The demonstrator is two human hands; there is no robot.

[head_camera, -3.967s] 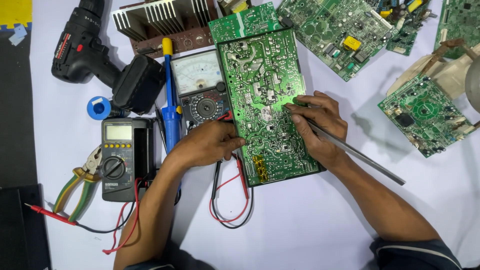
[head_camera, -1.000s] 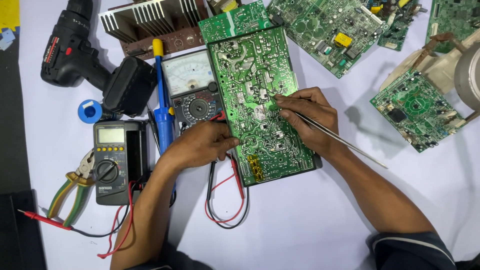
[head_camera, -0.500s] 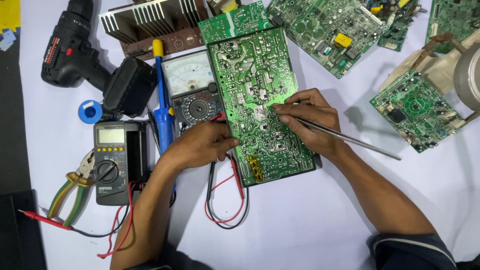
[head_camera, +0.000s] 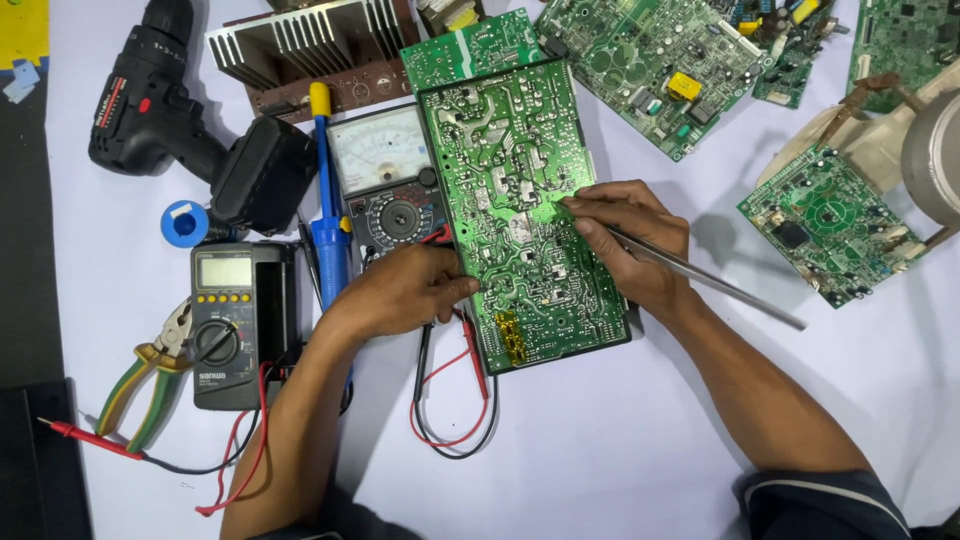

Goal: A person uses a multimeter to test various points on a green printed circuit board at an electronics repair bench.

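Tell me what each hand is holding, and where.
Right hand holds a thin metal rod near its tip; left hand steadies the green circuit board edge.

Person wearing dark navy short-sleeved top; sleeve hem (head_camera: 820,492) showing at right upper arm, with lighter stitched band running along edge. Both forearms showing bare. Left hand (head_camera: 400,290) and right hand (head_camera: 630,245) wearing no gloves, rings or watch.

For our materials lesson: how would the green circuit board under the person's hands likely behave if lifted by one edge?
The green circuit board looks thin, flat and rigid, so it probably stays stiff. It is likely light. Its solder side faces up, so fine joints may be fragile and prickly.
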